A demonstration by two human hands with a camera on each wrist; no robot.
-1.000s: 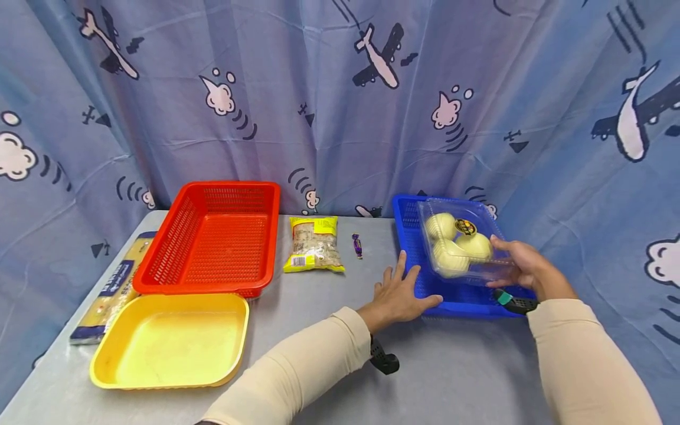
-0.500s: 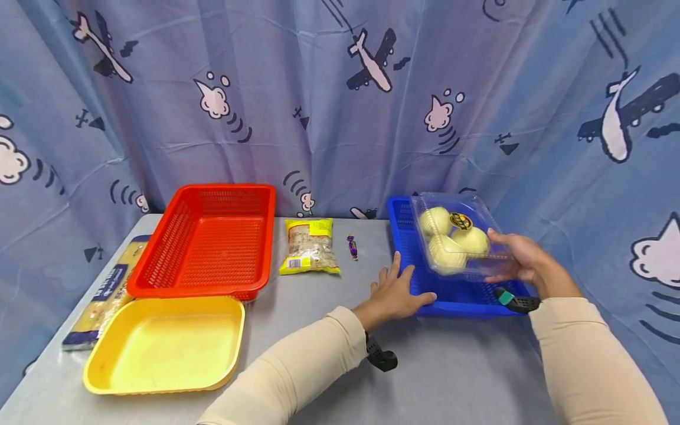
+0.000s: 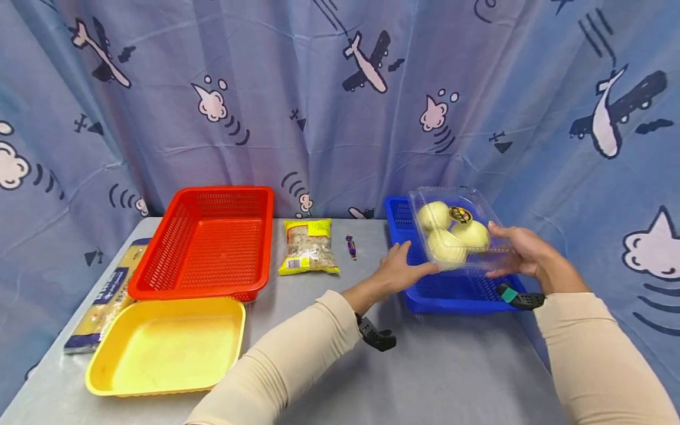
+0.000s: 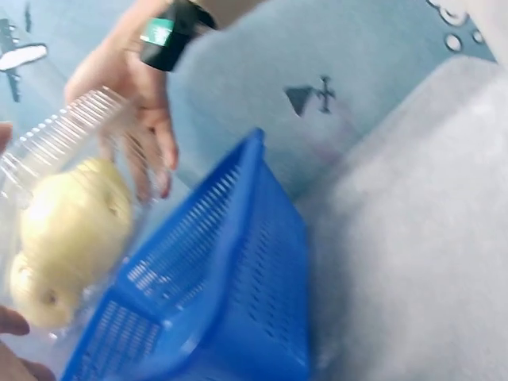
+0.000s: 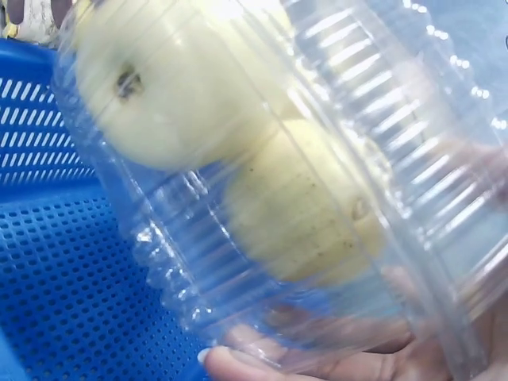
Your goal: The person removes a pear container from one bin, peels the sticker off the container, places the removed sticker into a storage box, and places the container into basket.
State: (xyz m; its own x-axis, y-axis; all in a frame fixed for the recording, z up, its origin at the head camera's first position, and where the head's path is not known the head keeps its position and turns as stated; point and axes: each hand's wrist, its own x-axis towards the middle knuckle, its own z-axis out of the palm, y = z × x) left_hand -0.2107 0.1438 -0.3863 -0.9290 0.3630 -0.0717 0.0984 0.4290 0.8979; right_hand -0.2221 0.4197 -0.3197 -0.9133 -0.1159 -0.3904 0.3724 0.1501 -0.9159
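Observation:
My right hand (image 3: 523, 254) grips the right side of a clear plastic clamshell box (image 3: 480, 206). Inside lie several round, pale yellow fruits (image 3: 448, 247) with small dark ends, under a black-and-gold sticker. The box is tilted above the blue basket (image 3: 441, 301). In the right wrist view, fingers (image 5: 254, 367) curl under the clear plastic. At the box's left side is my left hand (image 3: 395, 271), thumb outstretched toward the lower corner and fingers by the basket's left rim. Only fingertips (image 4: 12, 321) of it show in the left wrist view.
Left of the basket lie a small purple-wrapped candy (image 3: 351, 248) and a yellow-edged food bag (image 3: 309, 245). A red basket (image 3: 225, 254), a yellow tray (image 3: 170, 342) and a long flat packet (image 3: 108, 295) stand farther left. A patterned curtain (image 3: 319, 118) hangs behind the table.
The left hand has moved from the blue basket's front-left rim up to the box's left side. The right hand has raised the box slightly.

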